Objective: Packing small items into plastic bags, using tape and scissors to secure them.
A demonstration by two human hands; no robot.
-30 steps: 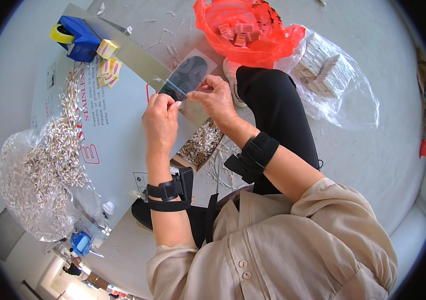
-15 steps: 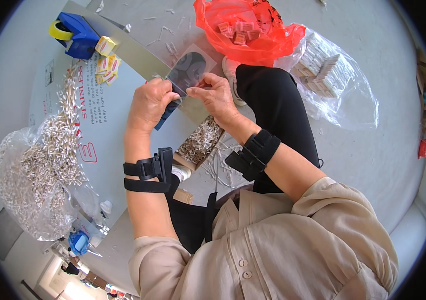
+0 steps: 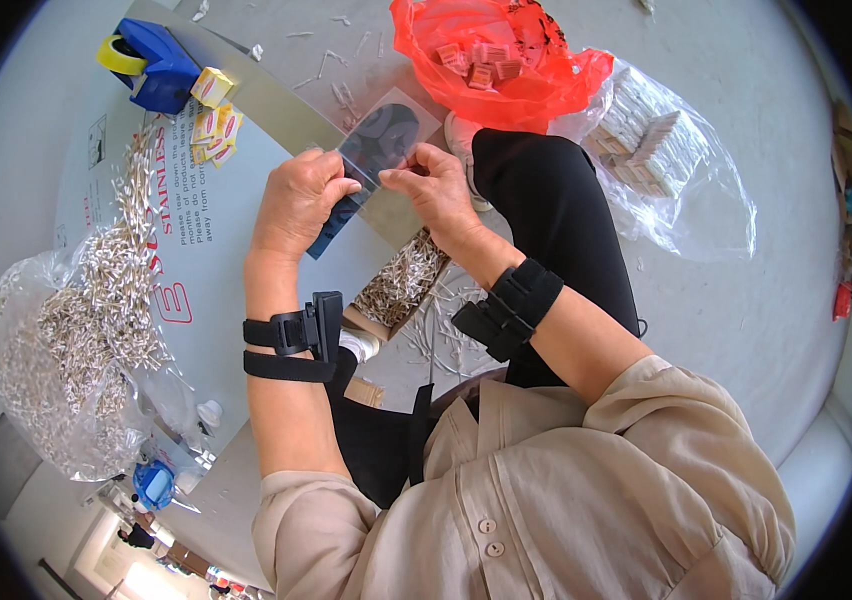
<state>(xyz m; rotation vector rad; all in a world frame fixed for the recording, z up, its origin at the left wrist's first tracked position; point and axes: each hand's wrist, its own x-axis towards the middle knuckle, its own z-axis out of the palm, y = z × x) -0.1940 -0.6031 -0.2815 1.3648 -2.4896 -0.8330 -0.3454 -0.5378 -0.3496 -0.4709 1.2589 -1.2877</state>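
Both my hands meet over the table's right edge at a clear plastic packet (image 3: 383,137) with a dark, rounded shape in it. My left hand (image 3: 303,197) is closed, thumb against its curled fingers, at the packet's lower left edge. My right hand (image 3: 433,193) pinches the packet's lower right edge between thumb and fingers. A dark blue strip (image 3: 334,229) shows below, between the hands; whether it belongs to the packet I cannot tell. Beneath them stands an open cardboard box (image 3: 398,285) full of cotton swabs.
Cotton swabs (image 3: 106,320) spill from a clear bag on the table's left. A blue tape dispenser (image 3: 159,65) and small yellow boxes (image 3: 212,88) lie beyond. On the floor are a red plastic bag (image 3: 546,90) with pink packs, a clear bag (image 3: 711,205) of white packs and loose swabs.
The packet has shifted slightly right and up in the picture. My right hand has moved a little to the right, and both hands keep their grip.
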